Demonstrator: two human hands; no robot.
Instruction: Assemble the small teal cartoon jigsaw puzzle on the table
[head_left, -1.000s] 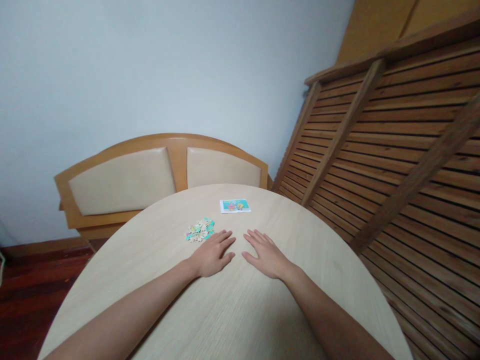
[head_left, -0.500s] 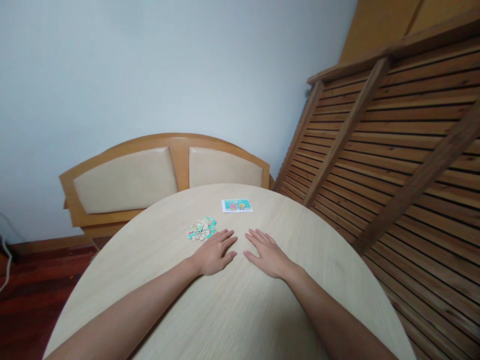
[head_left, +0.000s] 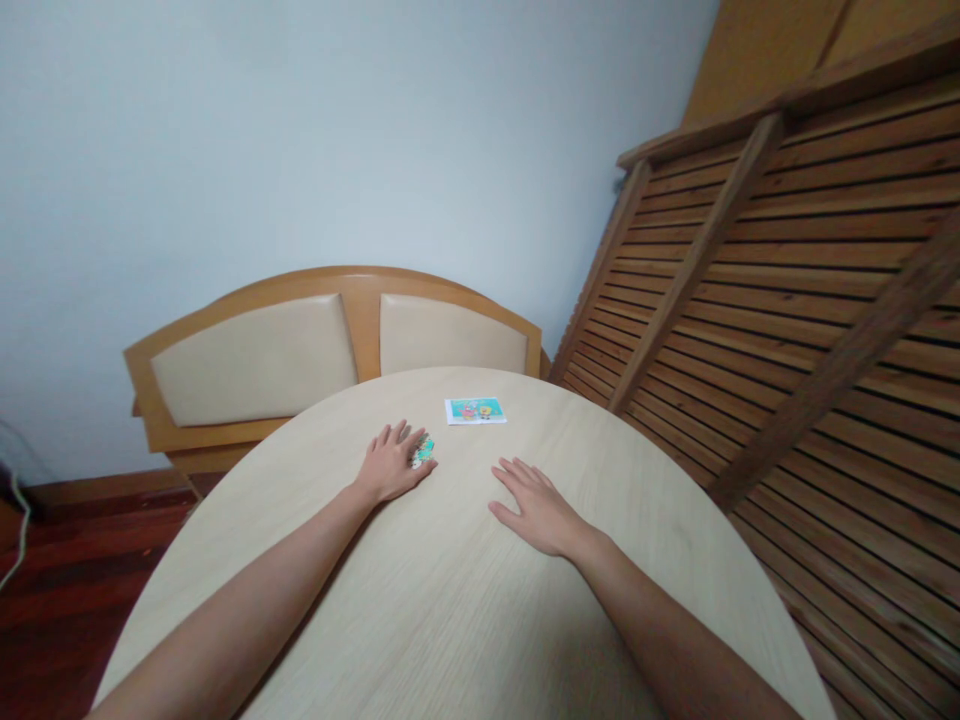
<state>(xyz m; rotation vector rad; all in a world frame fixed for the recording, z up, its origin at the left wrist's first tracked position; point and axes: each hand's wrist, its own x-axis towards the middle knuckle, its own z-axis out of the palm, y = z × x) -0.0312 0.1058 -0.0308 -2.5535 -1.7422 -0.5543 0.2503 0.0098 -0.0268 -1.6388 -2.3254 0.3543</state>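
My left hand [head_left: 390, 466] is over the pile of jigsaw puzzle pieces [head_left: 424, 450], its fingers spread and covering most of the heap. A few turquoise and pale pieces show between the thumb and the index finger. Whether the palm presses on the pieces is hidden. To the right, my right hand [head_left: 531, 502] lies on the tabletop with its fingers stretched out and nothing in it. Beyond both hands a small picture card [head_left: 475, 410] rests flat, turquoise with a pink and a yellow cartoon figure and a white border.
Everything lies on a round, pale wooden table [head_left: 442, 620]. Behind it stands a wooden headboard with cream padded panels [head_left: 255, 360] against a pale wall. A slatted wooden frame [head_left: 750, 300] leans close along the right side. Dark red flooring [head_left: 75, 590] shows at the left.
My left hand has moved left and away from me, from beside the puzzle pieces to over them, covering most of the pile. My right hand and the card stay put.
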